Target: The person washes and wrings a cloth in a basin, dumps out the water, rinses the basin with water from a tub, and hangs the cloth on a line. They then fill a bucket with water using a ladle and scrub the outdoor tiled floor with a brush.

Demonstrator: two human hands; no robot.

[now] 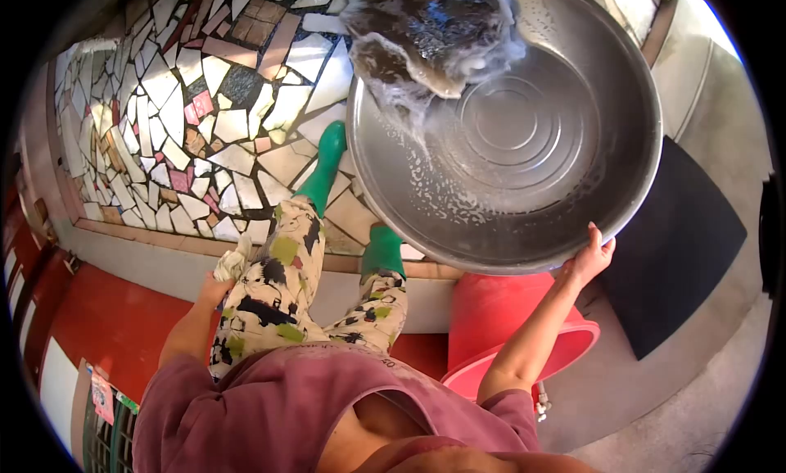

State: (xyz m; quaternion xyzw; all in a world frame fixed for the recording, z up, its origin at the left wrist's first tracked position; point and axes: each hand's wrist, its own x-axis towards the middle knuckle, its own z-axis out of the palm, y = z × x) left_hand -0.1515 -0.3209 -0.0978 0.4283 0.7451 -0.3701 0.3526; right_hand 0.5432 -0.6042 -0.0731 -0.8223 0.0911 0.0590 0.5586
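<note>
A wide round metal basin is tilted away from me, and dark, foamy water pours over its far left rim. My right hand grips the near right rim of the basin, fingers closed around the edge. Wet streaks and suds cling to the inside of the basin. By my left thigh, my left hand is closed on a crumpled pale cloth, away from the basin.
Broken-tile mosaic floor lies ahead and left, with a raised edge in front of my green boots. A red bucket stands under my right forearm. A dark flat panel is at the right.
</note>
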